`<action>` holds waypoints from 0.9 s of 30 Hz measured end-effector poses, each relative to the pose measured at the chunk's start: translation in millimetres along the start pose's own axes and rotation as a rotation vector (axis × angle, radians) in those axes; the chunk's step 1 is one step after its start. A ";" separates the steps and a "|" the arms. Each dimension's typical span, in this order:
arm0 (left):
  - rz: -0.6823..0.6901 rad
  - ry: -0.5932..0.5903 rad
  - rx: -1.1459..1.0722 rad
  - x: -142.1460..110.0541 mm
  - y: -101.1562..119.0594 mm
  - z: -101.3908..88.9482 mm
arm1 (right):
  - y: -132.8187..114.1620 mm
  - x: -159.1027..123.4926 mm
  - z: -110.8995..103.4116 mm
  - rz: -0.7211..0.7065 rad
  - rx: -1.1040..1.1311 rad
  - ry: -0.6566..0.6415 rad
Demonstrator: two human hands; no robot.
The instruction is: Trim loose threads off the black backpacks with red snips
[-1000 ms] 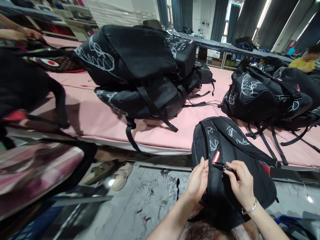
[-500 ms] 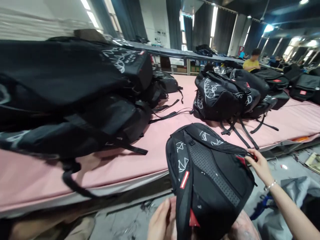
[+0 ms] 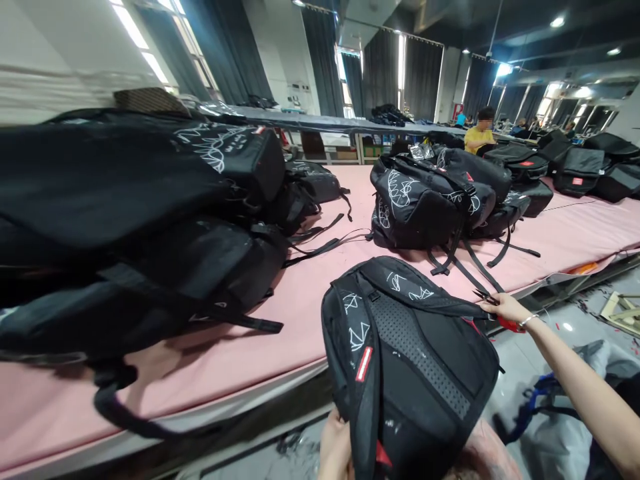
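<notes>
Where visible, backpack between hands.

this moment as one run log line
left hand: at lower left of black backpack | right hand: holding snips and shoulder strap | back panel: facing camera | behind: bags on pink table

We get daylight through slits between the dark curtains and white glow from the ceiling lamps. The floor throws back a small glare spot. The held backpack looks crisp; the bags at far left seem motion-smeared and edge-stretched.
</notes>
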State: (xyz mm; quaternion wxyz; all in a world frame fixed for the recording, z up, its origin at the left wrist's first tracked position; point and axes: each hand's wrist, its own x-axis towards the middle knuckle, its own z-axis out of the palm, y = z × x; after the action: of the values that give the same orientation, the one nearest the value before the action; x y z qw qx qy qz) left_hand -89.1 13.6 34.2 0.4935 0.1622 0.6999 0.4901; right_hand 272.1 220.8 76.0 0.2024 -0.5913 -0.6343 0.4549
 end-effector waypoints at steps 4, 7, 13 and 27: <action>0.053 0.072 -0.001 22.8 51.5 -26.1 | -36.2 -28.9 -7.4 -0.030 0.010 -0.152; 0.167 0.040 0.077 50.1 103.8 -68.5 | -65.0 -61.2 13.0 -0.135 0.032 -0.322; 0.484 0.275 -0.126 44.6 175.2 -123.0 | -86.3 -109.5 119.8 -0.157 0.215 -0.498; 0.770 -0.604 0.719 29.6 100.9 80.5 | -108.0 -149.0 173.1 -0.087 -0.057 -0.299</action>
State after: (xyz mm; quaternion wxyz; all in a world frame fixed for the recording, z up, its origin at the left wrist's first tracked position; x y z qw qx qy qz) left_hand -60.2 124.1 101.3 0.3718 0.6923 0.5416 0.2986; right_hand 105.9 35.4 118.8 0.1084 -0.4945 -0.6950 0.5106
